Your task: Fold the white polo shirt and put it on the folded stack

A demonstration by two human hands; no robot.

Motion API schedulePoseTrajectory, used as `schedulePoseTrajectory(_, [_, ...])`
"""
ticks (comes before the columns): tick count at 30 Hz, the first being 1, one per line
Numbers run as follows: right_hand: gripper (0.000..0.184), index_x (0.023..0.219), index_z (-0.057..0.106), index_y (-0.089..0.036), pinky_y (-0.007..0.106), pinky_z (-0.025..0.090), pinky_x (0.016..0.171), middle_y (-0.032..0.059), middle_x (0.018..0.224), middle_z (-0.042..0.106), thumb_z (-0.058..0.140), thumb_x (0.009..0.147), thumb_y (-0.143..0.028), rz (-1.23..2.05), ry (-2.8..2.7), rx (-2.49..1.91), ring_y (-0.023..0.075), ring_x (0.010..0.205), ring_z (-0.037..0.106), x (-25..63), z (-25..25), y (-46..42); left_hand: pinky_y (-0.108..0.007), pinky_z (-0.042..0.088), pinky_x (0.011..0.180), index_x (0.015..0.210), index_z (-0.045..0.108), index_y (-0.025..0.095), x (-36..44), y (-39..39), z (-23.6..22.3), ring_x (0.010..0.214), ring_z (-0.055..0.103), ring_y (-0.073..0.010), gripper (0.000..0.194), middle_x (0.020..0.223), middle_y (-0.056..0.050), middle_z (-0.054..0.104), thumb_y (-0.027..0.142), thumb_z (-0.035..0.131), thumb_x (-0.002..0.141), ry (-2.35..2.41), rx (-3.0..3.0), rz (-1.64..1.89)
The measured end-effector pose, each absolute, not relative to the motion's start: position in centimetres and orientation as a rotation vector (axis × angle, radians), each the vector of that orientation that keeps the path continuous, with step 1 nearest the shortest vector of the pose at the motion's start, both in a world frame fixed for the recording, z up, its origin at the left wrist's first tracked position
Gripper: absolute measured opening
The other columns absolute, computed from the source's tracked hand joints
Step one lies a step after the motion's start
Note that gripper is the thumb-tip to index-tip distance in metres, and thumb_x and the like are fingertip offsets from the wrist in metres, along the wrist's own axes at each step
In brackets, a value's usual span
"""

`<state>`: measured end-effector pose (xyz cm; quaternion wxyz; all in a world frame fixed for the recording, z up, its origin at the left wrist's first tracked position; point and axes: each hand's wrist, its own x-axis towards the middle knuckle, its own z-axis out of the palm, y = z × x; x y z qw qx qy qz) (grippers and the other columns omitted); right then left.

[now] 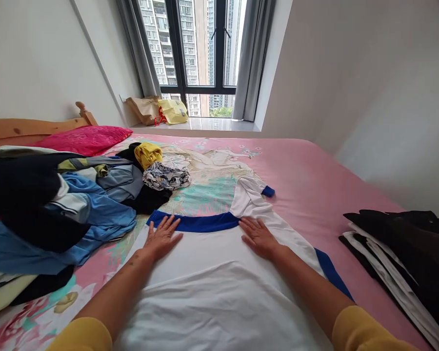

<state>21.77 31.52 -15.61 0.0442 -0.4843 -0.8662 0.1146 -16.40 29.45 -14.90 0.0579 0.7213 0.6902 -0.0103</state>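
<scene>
A white shirt (205, 258) with blue trim lies spread on the bed, its blue band (205, 223) at the far end. My left hand (161, 237) rests flat on the band's left part, fingers stretched out. At the band's right end, my right hand (259, 237) presses flat on the white cloth, fingers apart. Beyond it, a white sleeve with a blue cuff (268, 191) lies bent toward the window. Soft wrinkles cross the shirt nearer to me, and its near end runs out of view.
A loose heap of clothes (95, 204) covers the bed's left side. On the right sits a folded stack of dark and white clothes (398, 253). A red pillow (86, 140) lies by the wooden headboard (32, 129). Bags (172, 111) stand on the windowsill.
</scene>
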Motion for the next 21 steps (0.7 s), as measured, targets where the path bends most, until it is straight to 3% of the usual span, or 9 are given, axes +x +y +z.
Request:
schedulePoseTrajectory(3, [0.058, 0.145, 0.022, -0.021, 0.051, 0.002, 0.112, 0.0037, 0.152, 0.019, 0.023, 0.093, -0.047, 0.207, -2.492, -1.705, 0.0192, 0.14, 0.013, 22.7, -17.3, 36.2, -0.061, 0.001, 0.107, 0.142, 0.029, 0.03, -18.5, 32.7, -15.6, 0.141, 0.009, -0.0248, 0.06, 0.153, -0.002, 0.019, 0.056, 0.025, 0.088, 2.298, 2.067, -0.007])
schedulePoseTrajectory(5, [0.056, 0.144, 0.026, -0.021, 0.053, 0.006, 0.11, 0.005, 0.15, 0.025, 0.023, 0.093, -0.045, 0.151, -2.348, -1.815, 0.0209, 0.139, 0.017, 23.4, -18.2, 38.7, -0.062, 0.007, 0.107, 0.141, 0.032, 0.031, -19.6, 34.3, -16.2, 0.141, 0.01, -0.0251, 0.057, 0.152, -0.002, 0.022, 0.053, 0.024, 0.089, 2.366, 2.038, 0.033])
schedulePoseTrajectory(9, [0.045, 0.119, 0.055, -0.019, 0.044, 0.027, 0.103, 0.0111, 0.129, 0.052, 0.027, 0.092, -0.041, 0.021, -1.981, -1.799, 0.023, 0.122, 0.04, 24.8, -18.9, 42.8, -0.065, 0.014, 0.104, 0.14, 0.032, 0.033, -20.8, 35.9, -17.5, 0.14, 0.016, -0.0263, 0.053, 0.151, -0.002, 0.026, 0.049, 0.024, 0.09, 2.388, 2.055, 0.16])
schedulePoseTrajectory(11, [0.043, 0.111, 0.057, -0.017, 0.039, 0.037, 0.094, 0.013, 0.111, 0.059, 0.031, 0.089, -0.044, 0.008, -1.664, -1.846, 0.0231, 0.108, 0.05, 25.9, -18.7, 44.7, -0.066, 0.014, 0.104, 0.14, 0.034, 0.031, -21.0, 35.9, -17.9, 0.139, 0.017, -0.027, 0.052, 0.15, -0.003, 0.027, 0.047, 0.026, 0.09, 2.381, 2.068, 0.21])
schedulePoseTrajectory(14, [0.059, 0.123, 0.047, -0.018, 0.037, 0.045, 0.079, 0.0084, 0.092, 0.062, 0.056, 0.075, -0.05, 0.24, -1.258, -1.992, 0.0221, 0.085, 0.057, 27.7, -18.0, 47.3, -0.065, 0.013, 0.106, 0.138, 0.038, 0.029, -20.9, 35.5, -17.9, 0.139, 0.018, -0.0263, 0.05, 0.15, -0.003, 0.029, 0.037, 0.028, 0.089, 2.372, 2.068, 0.26])
schedulePoseTrajectory(16, [0.064, 0.119, 0.051, -0.02, 0.034, 0.048, 0.07, 0.004, 0.079, 0.063, 0.069, 0.063, -0.043, 0.489, -1.117, -1.977, 0.0189, 0.07, 0.058, 28.7, -17.7, 48.5, -0.064, 0.012, 0.107, 0.136, 0.041, 0.028, -20.7, 35.2, -17.7, 0.139, 0.019, -0.0259, 0.051, 0.149, -0.003, 0.03, 0.029, 0.029, 0.087, 2.371, 2.05, 0.286])
schedulePoseTrajectory(19, [0.035, 0.099, 0.06, -0.018, 0.029, 0.048, 0.052, 0.0006, 0.066, 0.058, 0.062, 0.069, -0.036, 0.665, -0.985, -1.86, 0.0136, 0.051, 0.053, 29.1, -17.1, 48.8, -0.063, 0.011, 0.108, 0.134, 0.044, 0.027, -20.5, 34.9, -17.5, 0.138, 0.02, -0.0269, 0.053, 0.148, -0.002, 0.032, 0.023, 0.031, 0.083, 2.376, 2.019, 0.312])
schedulePoseTrajectory(21, [0.028, 0.097, 0.058, -0.018, 0.026, 0.046, 0.045, -0.0007, 0.066, 0.056, 0.052, 0.076, -0.034, 0.656, -0.946, -1.808, 0.0111, 0.045, 0.05, 29.0, -16.2, 47.9, -0.062, 0.01, 0.108, 0.133, 0.045, 0.028, -20.5, 34.7, -17.5, 0.138, 0.02, -0.0273, 0.054, 0.148, -0.002, 0.032, 0.022, 0.033, 0.081, 2.379, 2.017, 0.318])
